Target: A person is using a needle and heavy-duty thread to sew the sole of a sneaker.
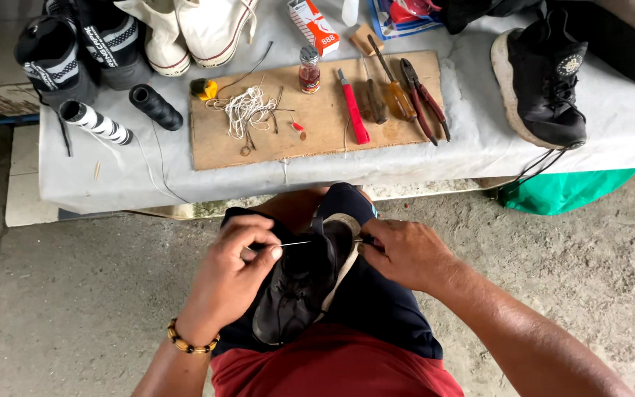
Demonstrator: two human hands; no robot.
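Two hands are working on one black shoe (299, 283) that is lying sole-side right across the person's lap, at six o'clock from the bench. The left hand (233, 268) is pinching a thin metal needle or awl shaft (295, 243) between thumb and fingertips while the palm is pressing the shoe's upper. The right hand (402, 254) is clenching around a small dark handle at the other end of that shaft, just beside the pale sole edge (343, 276). The shaft is crossing the heel opening, so stitching looks to be under way near the heel; how many stitches are already in cannot be made out, and the seam along the sole edge toward the toe appears to be waiting.

Outward at twelve o'clock, a grey-covered bench (479, 140) is carrying a wooden board (317, 117) with a tangle of white thread (248, 110), a small brown bottle (309, 70), a red-handled knife (353, 110), a screwdriver (395, 92) and pliers (424, 99). At ten o'clock a black thread spool (156, 106) and a striped spool (97, 121) are lying near white high-top shoes (200, 29). At two o'clock another black sneaker (542, 81) is resting, seemingly untouched.
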